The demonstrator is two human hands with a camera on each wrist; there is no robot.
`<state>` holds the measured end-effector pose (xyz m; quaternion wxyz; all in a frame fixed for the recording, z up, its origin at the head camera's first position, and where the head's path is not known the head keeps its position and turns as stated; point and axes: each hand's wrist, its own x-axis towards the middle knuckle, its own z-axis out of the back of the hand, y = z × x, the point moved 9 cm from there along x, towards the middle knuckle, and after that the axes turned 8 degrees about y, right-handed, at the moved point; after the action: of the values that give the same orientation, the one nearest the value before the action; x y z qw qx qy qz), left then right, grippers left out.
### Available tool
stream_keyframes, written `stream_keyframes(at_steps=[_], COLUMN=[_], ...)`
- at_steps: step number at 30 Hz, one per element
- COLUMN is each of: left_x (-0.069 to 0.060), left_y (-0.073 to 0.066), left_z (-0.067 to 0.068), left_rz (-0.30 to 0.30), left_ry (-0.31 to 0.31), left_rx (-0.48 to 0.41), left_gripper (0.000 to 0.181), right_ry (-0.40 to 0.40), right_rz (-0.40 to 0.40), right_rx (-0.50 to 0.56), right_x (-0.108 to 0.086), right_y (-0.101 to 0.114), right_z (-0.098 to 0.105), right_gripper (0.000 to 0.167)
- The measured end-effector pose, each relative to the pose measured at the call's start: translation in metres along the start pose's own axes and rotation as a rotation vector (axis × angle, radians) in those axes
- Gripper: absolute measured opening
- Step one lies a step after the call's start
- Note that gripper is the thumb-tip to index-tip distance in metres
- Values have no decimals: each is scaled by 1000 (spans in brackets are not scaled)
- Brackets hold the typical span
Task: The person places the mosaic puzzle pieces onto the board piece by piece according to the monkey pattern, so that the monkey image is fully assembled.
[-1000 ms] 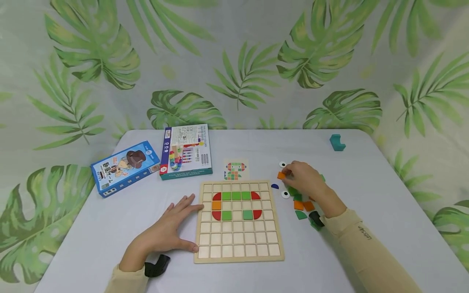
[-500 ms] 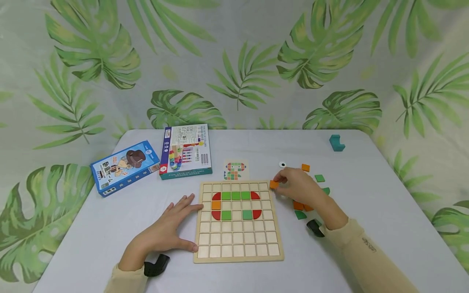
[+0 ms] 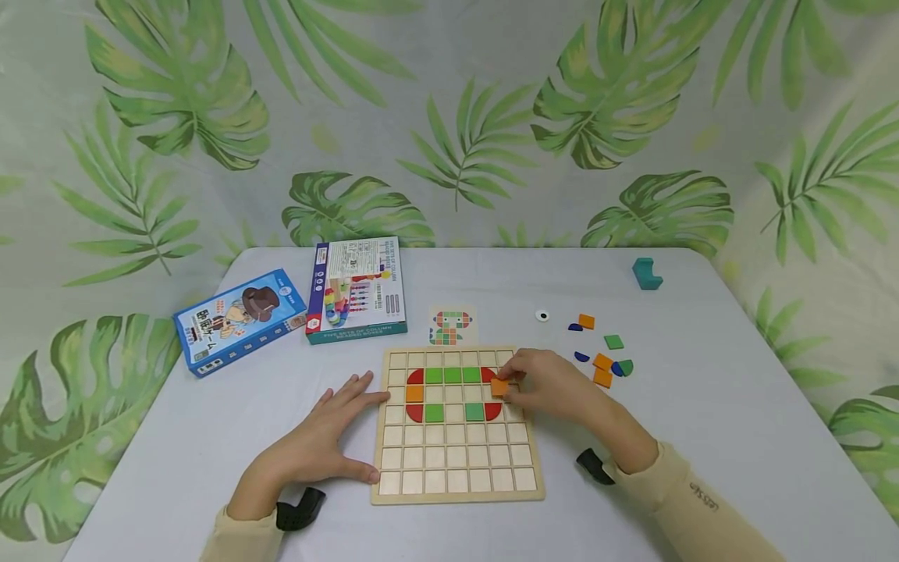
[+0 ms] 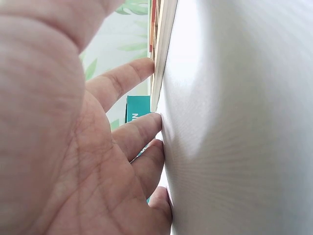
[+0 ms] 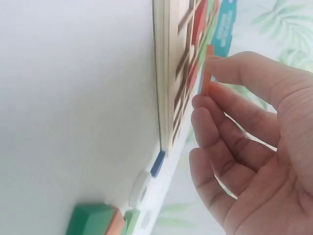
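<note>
- The orange square (image 3: 499, 388), at the wooden board's (image 3: 458, 498) right edge half a second ago, is now over its right side, between two red pieces (image 3: 493, 411).
- Fingers of my right hand (image 3: 555, 382) pinch it.
- My left hand's (image 3: 319, 437) fingers stay spread, touching the board's left edge.
- Right of the board, dark blue pieces (image 3: 581, 357) have come into view.

The white box (image 3: 358, 293) reads "FIVE SETS OF COLUMN", the blue box (image 3: 240, 321) "ゲーム", the right sleeve (image 3: 691, 506) something illegible.
</note>
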<state>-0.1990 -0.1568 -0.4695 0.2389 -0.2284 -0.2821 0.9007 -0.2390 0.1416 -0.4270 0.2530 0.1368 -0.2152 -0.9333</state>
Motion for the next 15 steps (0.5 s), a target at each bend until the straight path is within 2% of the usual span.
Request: stream_keyframes(at_steps=[10, 15], left_x=[1, 1], left_y=[2, 3], left_z=[0, 0], left_rz=[3, 2], left_ry=[-1, -2], left_rx=[2, 3], left_gripper=[107, 108], right_ry=[-2, 8], right_rz=[15, 18], right_rx=[-59, -54], right_x=[0, 1], right_y=[7, 9], right_z=[-6, -7], right_gripper=[19, 19])
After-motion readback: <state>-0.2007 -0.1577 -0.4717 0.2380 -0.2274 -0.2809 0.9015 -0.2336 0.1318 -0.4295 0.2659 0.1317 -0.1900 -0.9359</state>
